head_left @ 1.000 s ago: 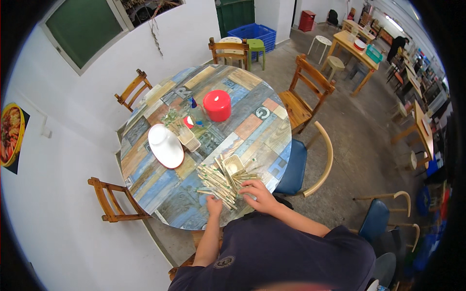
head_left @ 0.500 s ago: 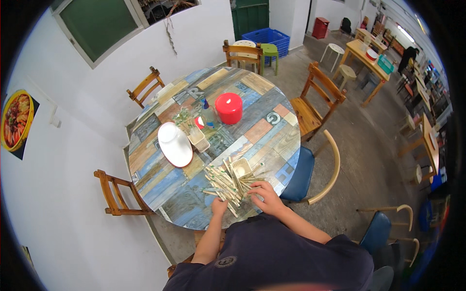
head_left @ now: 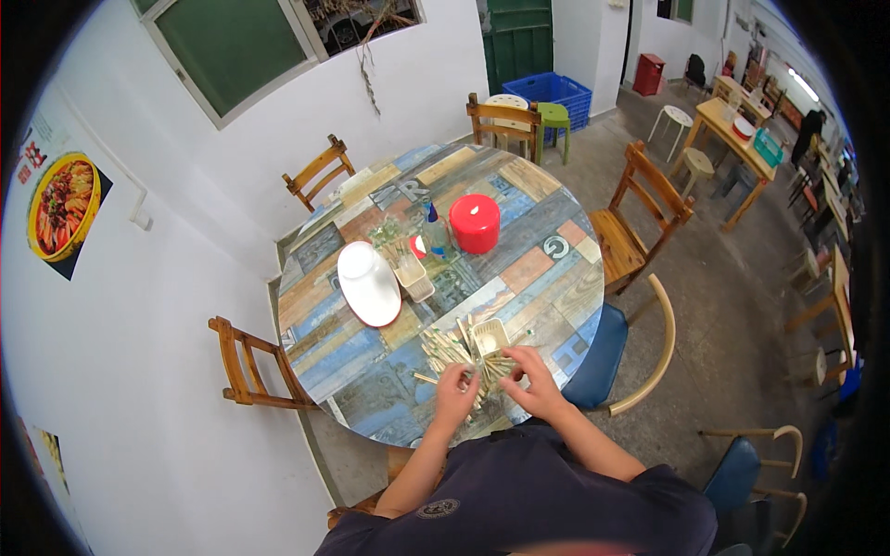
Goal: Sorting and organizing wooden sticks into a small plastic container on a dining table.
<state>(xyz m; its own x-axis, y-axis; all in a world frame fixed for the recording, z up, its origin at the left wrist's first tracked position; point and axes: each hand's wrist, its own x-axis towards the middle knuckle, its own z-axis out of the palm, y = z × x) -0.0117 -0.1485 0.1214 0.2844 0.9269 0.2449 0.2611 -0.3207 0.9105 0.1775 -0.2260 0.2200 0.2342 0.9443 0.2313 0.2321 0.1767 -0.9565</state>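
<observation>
A pile of thin pale sticks that look like wrapped chopsticks [head_left: 445, 347], some with green ends, lies loose near the table's front edge. My left hand [head_left: 455, 393] is over the near side of the pile, its fingertips pinched together; what they hold is too small to make out. Close by on the right, my right hand [head_left: 532, 382] hovers at the sticks' right ends with curled fingers and thumb together, and its grasp is not clear. Just beyond the fingertips stands a small cream plastic basket [head_left: 489, 337], with something white in its bottom.
The round patterned table [head_left: 547, 269] carries a stack of white plates [head_left: 369, 285], narrow cream holders [head_left: 413, 280], a clear bottle [head_left: 436, 232] and a red lidded container [head_left: 475, 224]. Wooden chairs [head_left: 252, 371] and a blue chair [head_left: 598, 357] surround it. A white wall rises at left.
My left hand has risen from the pile's near left and moved right, toward my right hand. Both hands are now closer together. The whole view has shifted slightly.
</observation>
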